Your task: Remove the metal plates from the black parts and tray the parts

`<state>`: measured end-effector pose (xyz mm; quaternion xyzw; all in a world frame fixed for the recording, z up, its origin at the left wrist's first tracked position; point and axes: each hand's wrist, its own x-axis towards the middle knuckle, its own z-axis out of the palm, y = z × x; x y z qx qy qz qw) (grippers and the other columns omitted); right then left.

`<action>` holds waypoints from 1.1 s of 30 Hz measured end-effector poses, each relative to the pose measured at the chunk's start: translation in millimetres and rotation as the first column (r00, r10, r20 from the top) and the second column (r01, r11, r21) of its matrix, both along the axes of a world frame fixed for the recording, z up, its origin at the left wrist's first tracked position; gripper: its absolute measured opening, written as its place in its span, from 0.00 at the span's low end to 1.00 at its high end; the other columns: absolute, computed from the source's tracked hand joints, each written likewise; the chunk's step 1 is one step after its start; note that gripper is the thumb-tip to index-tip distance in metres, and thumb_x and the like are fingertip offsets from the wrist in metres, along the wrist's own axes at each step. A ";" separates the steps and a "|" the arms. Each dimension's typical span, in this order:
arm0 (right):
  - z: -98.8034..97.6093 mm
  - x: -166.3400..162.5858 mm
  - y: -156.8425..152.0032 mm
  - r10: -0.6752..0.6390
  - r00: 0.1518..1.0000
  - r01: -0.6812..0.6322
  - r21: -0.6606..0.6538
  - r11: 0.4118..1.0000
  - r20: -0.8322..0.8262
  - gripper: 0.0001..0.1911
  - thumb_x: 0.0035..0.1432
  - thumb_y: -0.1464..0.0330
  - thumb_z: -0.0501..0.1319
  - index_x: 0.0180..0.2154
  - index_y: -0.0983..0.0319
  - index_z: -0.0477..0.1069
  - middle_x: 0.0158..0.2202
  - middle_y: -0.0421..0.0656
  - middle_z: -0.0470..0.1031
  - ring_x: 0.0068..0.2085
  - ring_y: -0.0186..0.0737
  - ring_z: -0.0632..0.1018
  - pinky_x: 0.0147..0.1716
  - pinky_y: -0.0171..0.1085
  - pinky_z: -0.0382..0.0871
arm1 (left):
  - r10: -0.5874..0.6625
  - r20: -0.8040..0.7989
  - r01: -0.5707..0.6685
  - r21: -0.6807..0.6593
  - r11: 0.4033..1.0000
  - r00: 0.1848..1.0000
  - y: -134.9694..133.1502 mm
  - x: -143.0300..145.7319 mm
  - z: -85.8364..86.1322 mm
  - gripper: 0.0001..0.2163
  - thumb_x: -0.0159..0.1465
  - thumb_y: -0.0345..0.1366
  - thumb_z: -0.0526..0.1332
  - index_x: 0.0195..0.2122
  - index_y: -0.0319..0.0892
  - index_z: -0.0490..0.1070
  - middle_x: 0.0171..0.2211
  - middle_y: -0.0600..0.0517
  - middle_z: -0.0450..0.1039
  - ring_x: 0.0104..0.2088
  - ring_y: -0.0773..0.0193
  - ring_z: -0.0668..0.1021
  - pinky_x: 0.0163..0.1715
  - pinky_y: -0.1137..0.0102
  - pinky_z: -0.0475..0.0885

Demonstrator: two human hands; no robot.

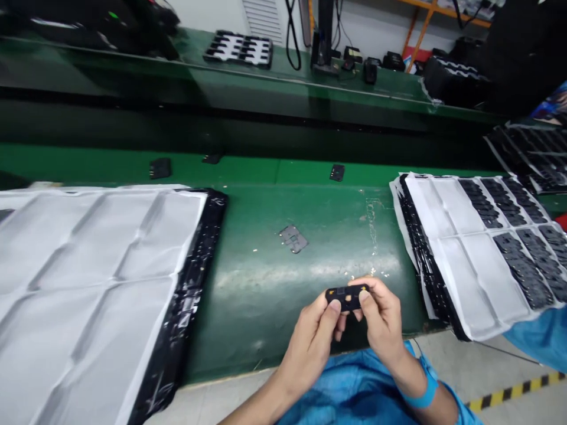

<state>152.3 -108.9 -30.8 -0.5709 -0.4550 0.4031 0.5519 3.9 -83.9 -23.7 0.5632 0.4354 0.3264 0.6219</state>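
Observation:
Between my two hands, above the front edge of the green table, is a small flat black plastic part [348, 298] with gold-coloured spots near its ends and a small opening in the middle. My left hand [312, 330] pinches its left end, thumb on top. My right hand [381, 316] grips the other end the same way, with a blue band [425, 383] around that wrist. A flat dark grey part with cut-outs [293, 238] lies on the table ahead of my hands.
At the left is a stack of trays [133, 236] covered with white lining. On the right, another tray stack [469, 260] holds rows of black parts [522, 268]. Small black pieces [160, 168] lie farther back, before a raised ledge [283, 88] across the table.

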 end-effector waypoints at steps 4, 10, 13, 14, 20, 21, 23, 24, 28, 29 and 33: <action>0.5 -1.6 1.1 -0.020 1.000 0.020 0.007 1.000 0.018 0.14 0.72 0.63 0.57 0.41 0.62 0.79 0.23 0.36 0.69 0.21 0.33 0.70 0.22 0.31 0.65 | -0.005 -0.026 0.007 0.044 0.999 1.000 -1.4 -0.5 -2.4 0.20 0.77 0.45 0.50 0.28 0.44 0.66 0.22 0.57 0.67 0.22 0.67 0.68 0.25 0.72 0.64; 1.2 -0.5 -2.0 -0.005 0.999 0.003 0.027 1.000 0.044 0.15 0.73 0.62 0.56 0.42 0.61 0.80 0.25 0.38 0.71 0.22 0.32 0.71 0.23 0.31 0.67 | -0.013 -0.042 0.016 0.067 0.998 0.999 -1.3 -0.9 -2.0 0.19 0.77 0.45 0.50 0.29 0.44 0.66 0.23 0.56 0.68 0.22 0.67 0.68 0.25 0.71 0.64; 1.8 1.3 -3.3 0.019 0.998 -0.020 0.021 1.000 0.055 0.16 0.74 0.62 0.56 0.42 0.61 0.81 0.26 0.38 0.71 0.23 0.33 0.72 0.24 0.32 0.68 | -0.029 -0.065 0.033 0.062 0.998 0.998 -2.1 -2.4 -4.4 0.19 0.77 0.44 0.50 0.30 0.44 0.67 0.24 0.56 0.69 0.22 0.66 0.69 0.26 0.71 0.64; 2.0 1.8 -3.5 0.020 0.998 -0.021 0.020 1.000 0.058 0.16 0.74 0.62 0.56 0.42 0.61 0.81 0.25 0.38 0.70 0.24 0.34 0.72 0.24 0.32 0.68 | -0.035 -0.074 0.039 0.063 0.997 0.997 -2.5 -2.9 -5.2 0.18 0.77 0.44 0.50 0.31 0.44 0.67 0.24 0.56 0.69 0.23 0.66 0.69 0.27 0.70 0.64; 4.9 3.1 -1.8 -0.016 0.995 0.013 0.027 1.000 0.096 0.16 0.73 0.63 0.56 0.39 0.61 0.81 0.24 0.37 0.70 0.22 0.33 0.71 0.23 0.32 0.65 | -0.083 -0.118 0.097 0.119 0.988 0.989 -2.6 -5.5 -3.7 0.18 0.77 0.44 0.49 0.31 0.44 0.66 0.25 0.55 0.68 0.25 0.64 0.70 0.29 0.70 0.64; 5.4 2.9 -1.3 -0.023 0.995 0.021 0.030 0.999 0.094 0.16 0.73 0.63 0.57 0.38 0.61 0.81 0.24 0.37 0.70 0.21 0.32 0.70 0.22 0.32 0.65 | -0.096 -0.120 0.111 0.125 0.986 0.988 -1.9 -6.1 -2.9 0.18 0.77 0.44 0.49 0.31 0.44 0.66 0.26 0.55 0.68 0.26 0.64 0.70 0.29 0.70 0.64; 6.0 2.2 -0.3 -0.039 0.996 0.037 0.025 0.999 0.082 0.17 0.72 0.63 0.57 0.37 0.62 0.82 0.22 0.37 0.69 0.21 0.32 0.69 0.21 0.32 0.64 | -0.120 -0.120 0.134 0.122 0.983 0.985 0.2 -7.4 -1.7 0.18 0.77 0.43 0.49 0.31 0.44 0.66 0.26 0.55 0.68 0.26 0.64 0.70 0.30 0.70 0.64; 6.0 1.7 -0.1 -0.048 0.996 0.047 0.016 0.999 0.074 0.18 0.72 0.62 0.57 0.36 0.62 0.82 0.21 0.36 0.68 0.20 0.32 0.69 0.21 0.32 0.64 | -0.129 -0.118 0.143 0.118 0.983 0.985 1.3 -8.0 -1.4 0.18 0.77 0.43 0.49 0.31 0.44 0.66 0.26 0.55 0.68 0.26 0.64 0.70 0.30 0.69 0.64; 5.5 -1.3 -1.2 -0.058 0.997 0.061 -0.066 0.996 0.046 0.19 0.71 0.59 0.58 0.36 0.63 0.82 0.18 0.35 0.66 0.20 0.33 0.68 0.21 0.32 0.64 | -0.130 -0.086 0.139 0.112 0.984 0.988 5.0 -9.9 -1.4 0.18 0.76 0.43 0.49 0.31 0.44 0.66 0.27 0.55 0.67 0.28 0.63 0.71 0.32 0.69 0.65; 5.6 -2.2 -1.8 -0.062 0.997 0.066 -0.086 0.994 0.045 0.19 0.71 0.59 0.58 0.37 0.63 0.83 0.18 0.36 0.66 0.20 0.34 0.69 0.22 0.32 0.64 | -0.121 -0.077 0.130 0.113 0.985 0.990 5.6 -10.2 -1.6 0.18 0.76 0.43 0.49 0.30 0.44 0.66 0.27 0.55 0.66 0.28 0.63 0.71 0.32 0.69 0.65; 7.9 -4.9 -3.7 -0.054 0.996 0.060 -0.086 0.994 0.070 0.19 0.72 0.59 0.58 0.39 0.63 0.83 0.22 0.38 0.72 0.22 0.35 0.73 0.23 0.33 0.68 | -0.068 -0.052 0.072 0.085 0.994 0.996 8.2 -10.8 -2.5 0.17 0.76 0.42 0.48 0.31 0.44 0.65 0.24 0.56 0.65 0.26 0.64 0.69 0.31 0.69 0.64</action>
